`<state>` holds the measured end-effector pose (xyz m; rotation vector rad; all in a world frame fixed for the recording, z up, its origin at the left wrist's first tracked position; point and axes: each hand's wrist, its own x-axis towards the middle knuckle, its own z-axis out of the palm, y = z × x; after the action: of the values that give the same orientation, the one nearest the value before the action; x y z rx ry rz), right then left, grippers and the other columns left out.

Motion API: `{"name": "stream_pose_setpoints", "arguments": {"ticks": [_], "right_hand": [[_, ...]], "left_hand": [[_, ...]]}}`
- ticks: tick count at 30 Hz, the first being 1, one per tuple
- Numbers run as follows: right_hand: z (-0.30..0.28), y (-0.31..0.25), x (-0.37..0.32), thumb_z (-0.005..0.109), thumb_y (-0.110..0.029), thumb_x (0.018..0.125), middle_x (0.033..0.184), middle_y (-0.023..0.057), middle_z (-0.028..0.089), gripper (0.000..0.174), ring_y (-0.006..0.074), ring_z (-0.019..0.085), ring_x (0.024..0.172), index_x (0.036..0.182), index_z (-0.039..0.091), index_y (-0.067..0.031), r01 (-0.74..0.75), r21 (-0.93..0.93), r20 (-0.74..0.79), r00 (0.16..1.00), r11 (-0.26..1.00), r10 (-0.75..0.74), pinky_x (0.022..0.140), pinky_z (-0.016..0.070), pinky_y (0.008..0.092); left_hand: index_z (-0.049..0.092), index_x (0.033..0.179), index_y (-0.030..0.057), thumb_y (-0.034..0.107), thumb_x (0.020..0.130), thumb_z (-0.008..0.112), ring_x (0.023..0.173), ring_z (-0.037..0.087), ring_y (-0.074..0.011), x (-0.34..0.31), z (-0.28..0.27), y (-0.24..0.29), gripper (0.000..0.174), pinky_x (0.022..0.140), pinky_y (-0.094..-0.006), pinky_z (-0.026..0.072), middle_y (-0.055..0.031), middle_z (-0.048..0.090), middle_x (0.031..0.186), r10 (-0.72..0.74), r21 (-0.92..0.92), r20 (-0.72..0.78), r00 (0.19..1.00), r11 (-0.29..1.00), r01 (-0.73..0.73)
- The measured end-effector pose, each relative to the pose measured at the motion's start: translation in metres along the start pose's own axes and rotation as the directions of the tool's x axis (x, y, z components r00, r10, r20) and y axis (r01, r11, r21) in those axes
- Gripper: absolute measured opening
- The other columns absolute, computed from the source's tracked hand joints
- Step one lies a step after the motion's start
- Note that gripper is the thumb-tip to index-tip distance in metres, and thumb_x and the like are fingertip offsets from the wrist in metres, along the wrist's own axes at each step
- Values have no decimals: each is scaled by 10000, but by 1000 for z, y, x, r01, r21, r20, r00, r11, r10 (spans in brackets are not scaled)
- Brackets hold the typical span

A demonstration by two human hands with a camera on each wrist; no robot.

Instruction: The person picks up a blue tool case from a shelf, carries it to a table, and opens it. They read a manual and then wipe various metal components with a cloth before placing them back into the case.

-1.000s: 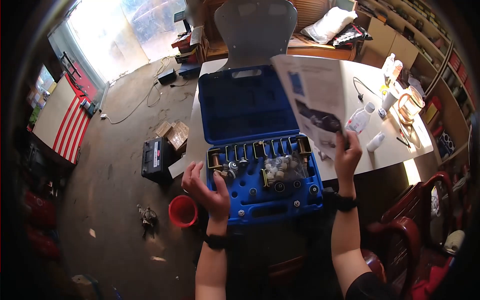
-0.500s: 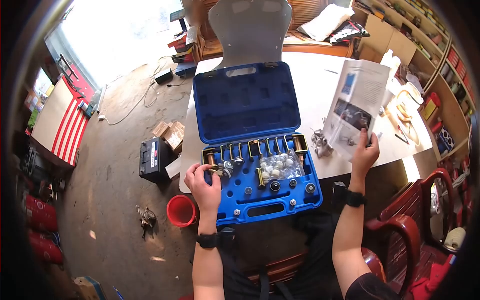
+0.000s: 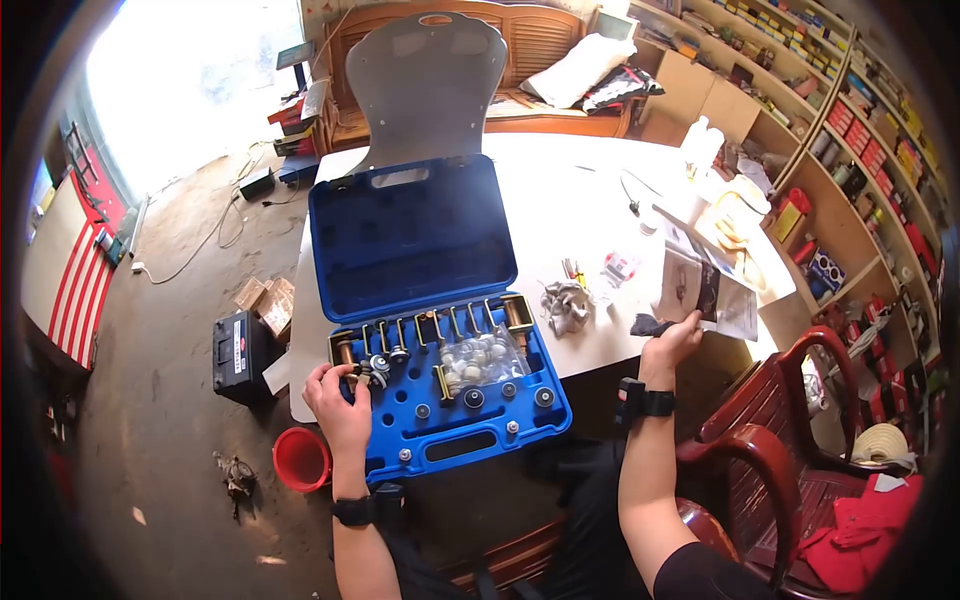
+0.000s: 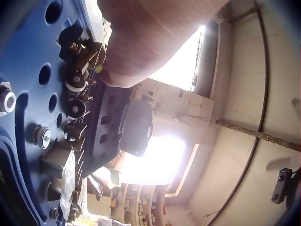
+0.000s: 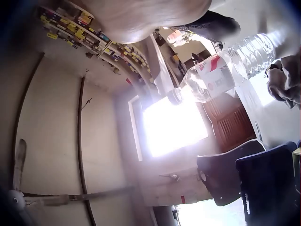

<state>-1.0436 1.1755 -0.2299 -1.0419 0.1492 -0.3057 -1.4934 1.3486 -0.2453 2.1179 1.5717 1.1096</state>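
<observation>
An open blue case (image 3: 440, 440) lies on the white table, holding yellowish metal brackets, round fittings and a clear bag (image 3: 485, 360) of pale pieces. At its left edge my left hand (image 3: 340, 410) pinches a small brass-coloured piece (image 4: 98, 59), partly hidden by the fingers. Out to the right, over the table's edge, my right hand (image 3: 672, 352) grips a printed sheet (image 3: 705, 290) by its lower left part, tilted and sloping away. A dark object (image 3: 650, 325) is beside those fingers; whether it is touched, I cannot tell.
A crumpled grey cloth (image 3: 568, 306) and a clear bottle (image 5: 216, 75) are on the table (image 3: 560, 170). Red chairs (image 3: 750, 430) stand at right; a red bucket (image 3: 301, 459) and a black battery (image 3: 240, 355) are on the floor at left.
The head view has swung rightward. My right hand has lowered the sheet, which now tilts flatter near the table's right side. My left hand has gone from raised fingers to pinching the brass-coloured piece.
</observation>
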Motion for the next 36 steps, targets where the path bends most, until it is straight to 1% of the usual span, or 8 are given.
{"name": "stream_pose_setpoints", "arguments": {"ticks": [6,10,14,21,27,31,33,36], "right_hand": [[-25,64,56,570,-337,968,832,78,576,324,215,592,646,1017,583,-16,-345,-168,0,937,924,349,541,510,367],[-26,71,39,519,-390,967,861,76,611,363,249,624,713,1037,588,-40,-657,-73,295,704,750,646,668,555,400],[-24,92,40,486,-195,792,801,172,620,275,350,653,705,822,570,65,-473,-201,62,868,858,493,633,568,555],[4,63,-32,461,-41,753,880,111,594,195,246,619,745,898,566,37,-117,-27,366,923,993,119,678,547,374],[58,19,-122,623,20,890,1038,79,616,309,155,607,929,1187,540,31,-113,-246,824,499,963,269,840,508,271],[113,19,-143,669,-4,830,959,86,652,215,169,636,848,1043,654,22,433,-278,951,249,858,182,789,519,288],[131,24,-147,682,-11,757,911,115,678,198,217,659,808,953,706,-19,825,-179,981,111,536,156,780,527,323],[143,49,-142,676,-22,717,925,143,691,219,261,674,837,930,719,-44,881,-154,931,-23,448,365,801,532,353]], "left_hand": [[645,1034,57,123,749,719,1148,468,-385,0,1,-8,301,1012,-470,387,-191,525,1189,4,12,-19,1000,1000,-4],[613,1095,39,166,738,748,1150,469,-398,-4,-1,-12,402,1014,-467,394,-208,513,1207,-19,57,30,999,998,17],[484,1231,3,187,752,758,1160,479,-406,-5,-6,-18,581,1014,-458,408,-218,487,1258,-122,41,115,986,992,118],[430,1317,-9,219,761,773,1192,480,-417,-8,-20,-26,692,999,-455,439,-249,478,1285,-212,112,236,948,975,190],[348,1417,-2,246,735,811,1300,376,-406,-5,-18,-13,861,1098,-469,342,-252,391,1375,-128,145,233,964,985,96],[312,1452,10,295,708,842,1373,308,-403,-2,-18,-7,957,1135,-456,302,-256,323,1448,-73,113,326,942,993,38],[293,1467,20,309,695,848,1372,302,-409,-3,-15,-11,993,1137,-455,302,-258,313,1453,-65,125,341,938,992,23],[253,1491,34,322,675,859,1380,290,-417,-5,-17,-11,1057,1140,-456,306,-263,287,1473,-63,157,376,925,988,3]]}}
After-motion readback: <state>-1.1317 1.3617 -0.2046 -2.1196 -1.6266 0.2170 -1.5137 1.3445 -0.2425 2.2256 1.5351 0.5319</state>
